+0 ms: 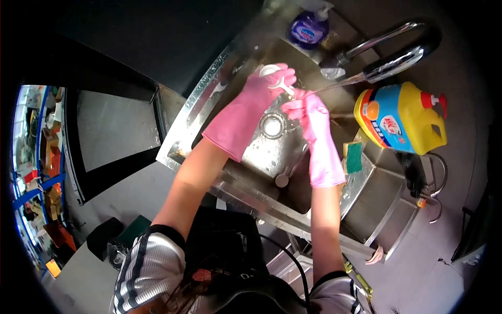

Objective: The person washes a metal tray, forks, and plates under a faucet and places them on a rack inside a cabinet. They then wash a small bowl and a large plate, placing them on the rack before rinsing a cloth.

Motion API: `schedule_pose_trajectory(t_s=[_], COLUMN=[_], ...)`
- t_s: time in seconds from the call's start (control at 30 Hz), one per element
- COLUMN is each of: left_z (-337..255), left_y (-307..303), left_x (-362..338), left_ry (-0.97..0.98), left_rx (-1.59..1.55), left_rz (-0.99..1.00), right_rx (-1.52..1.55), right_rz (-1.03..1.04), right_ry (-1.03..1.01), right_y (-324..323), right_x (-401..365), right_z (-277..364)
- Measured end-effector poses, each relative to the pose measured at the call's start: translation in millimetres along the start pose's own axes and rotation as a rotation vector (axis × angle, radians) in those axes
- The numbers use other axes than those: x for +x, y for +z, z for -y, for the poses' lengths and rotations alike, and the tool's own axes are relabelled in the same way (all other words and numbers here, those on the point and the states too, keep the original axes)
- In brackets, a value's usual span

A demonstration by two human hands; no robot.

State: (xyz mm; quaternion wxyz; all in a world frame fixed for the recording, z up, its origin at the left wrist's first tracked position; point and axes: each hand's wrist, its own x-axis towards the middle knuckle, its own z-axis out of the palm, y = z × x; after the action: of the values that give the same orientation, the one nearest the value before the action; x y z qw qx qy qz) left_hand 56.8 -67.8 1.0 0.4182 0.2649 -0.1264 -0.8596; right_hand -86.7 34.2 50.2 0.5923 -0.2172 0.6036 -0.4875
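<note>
Both my hands wear long pink rubber gloves and are over the metal sink. My left hand is closed around a small white item with a round end; a white forked piece shows across its fingers. Close beside it on the right, my right hand has its fingers bent together near the white piece's end, beside a thin stream of water from the faucet. What its fingertips hold is too small to tell. The drain lies below my hands.
A purple soap bottle stands at the sink's back edge. To the right are a large yellow detergent jug and a green and yellow sponge. A round-ended metal utensil lies in the basin. Shelves stand far left.
</note>
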Motion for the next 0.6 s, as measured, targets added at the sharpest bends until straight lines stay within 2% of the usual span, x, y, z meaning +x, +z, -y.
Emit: schedule_pose_trajectory(t_s=[0.03, 0.07, 0.13, 0.17, 0.2, 0.27, 0.33, 0.4, 0.47, 0.57, 0.6], left_z=[5, 6, 8, 5, 28, 30, 58, 56, 37, -17, -19], left_y=[3, 14, 22, 45, 34, 67, 66, 64, 56, 49, 43], left_x=[-3, -5, -6, -20, -2, -13, 6, -10, -25, -36, -33], left_ry=[0.027, 0.059, -0.079, -0.123, -0.218, -0.422, -0.562, -0.451, -0.242, 0.008, 0.124], left_rx=[-0.038, -0.076, -0.008, 0.056, -0.155, -0.142, -0.127, 0.137, 0.473, 1.196, 1.201], left_rz=[0.0, 0.006, 0.156, 0.132, 0.197, 0.102, -0.052, 0.101, 0.188, 0.249, 0.289], right_rx=[0.029, 0.014, -0.224, -0.445, -0.739, -1.253, -1.589, -1.821, -2.026, -2.243, -2.285], right_rz=[0.056, 0.012, -0.159, -0.142, -0.059, 0.202, 0.47, 0.663, 0.825, 0.926, 0.93], right_ry=[-0.189, -0.153, 0.143, 0.264, 0.37, 0.496, 0.523, 0.5, 0.443, 0.383, 0.386], right_y=[-21, -41, -67, -76, -84, -83, -71, -59, -46, -40, -43], right_x=[-1, 4, 20, 21, 20, 9, -6, -20, -21, -24, -26], right_z=[-21, -41, -87, -106, -124, -150, -169, -184, -195, -209, -213])
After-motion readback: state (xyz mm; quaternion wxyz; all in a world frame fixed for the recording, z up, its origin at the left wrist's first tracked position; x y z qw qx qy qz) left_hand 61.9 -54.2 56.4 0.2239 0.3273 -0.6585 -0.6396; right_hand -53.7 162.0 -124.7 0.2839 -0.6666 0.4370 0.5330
